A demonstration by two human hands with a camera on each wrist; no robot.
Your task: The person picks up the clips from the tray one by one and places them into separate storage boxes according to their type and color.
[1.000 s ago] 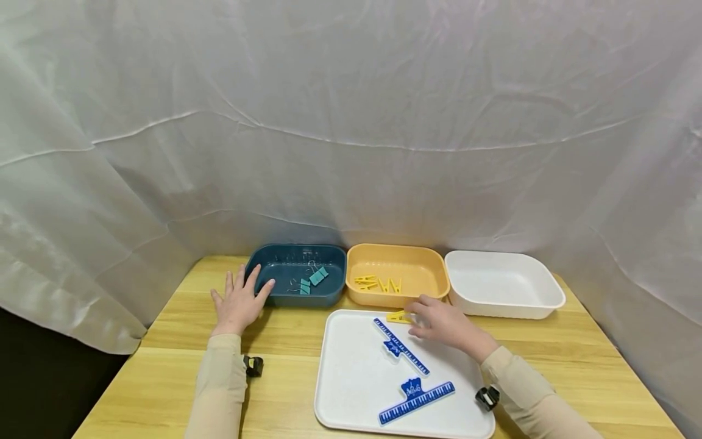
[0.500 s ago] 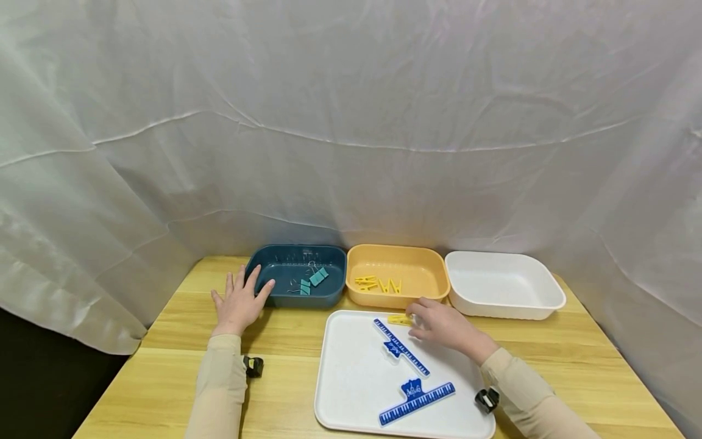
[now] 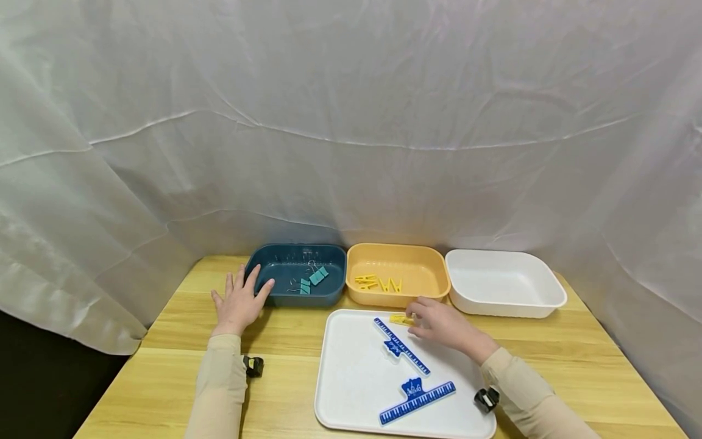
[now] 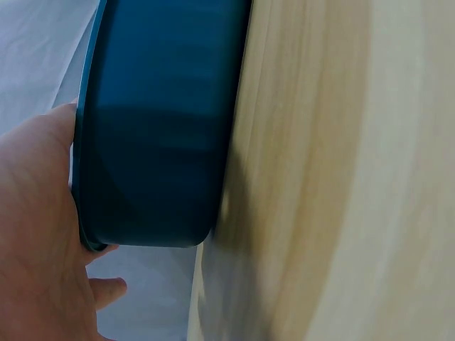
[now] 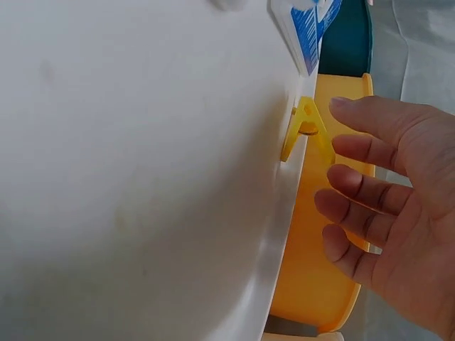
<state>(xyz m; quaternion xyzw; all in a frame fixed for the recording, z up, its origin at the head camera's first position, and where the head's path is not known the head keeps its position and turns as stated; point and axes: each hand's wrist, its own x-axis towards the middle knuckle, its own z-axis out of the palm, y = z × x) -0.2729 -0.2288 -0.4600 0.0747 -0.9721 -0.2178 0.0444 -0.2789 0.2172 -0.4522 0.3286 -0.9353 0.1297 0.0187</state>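
My left hand rests with spread fingers on the near left corner of the dark blue bin. In the left wrist view its thumb lies over the bin's rim. My right hand hovers over the far edge of the white tray, fingers loosely bent. Just beside its fingertips is a yellow clothespin on the tray; I cannot tell whether the index finger touches it. Two blue clips with piano-key bars, one upper and one lower, lie on the tray.
Teal binder clips lie in the blue bin. The yellow bin in the middle holds several yellow clothespins. A white bin stands at the right. Behind the bins hangs a pale curtain.
The yellow clothespin by my right hand has shifted slightly right and turned a little. The right hand has barely moved; the left hand stays on the blue bin.
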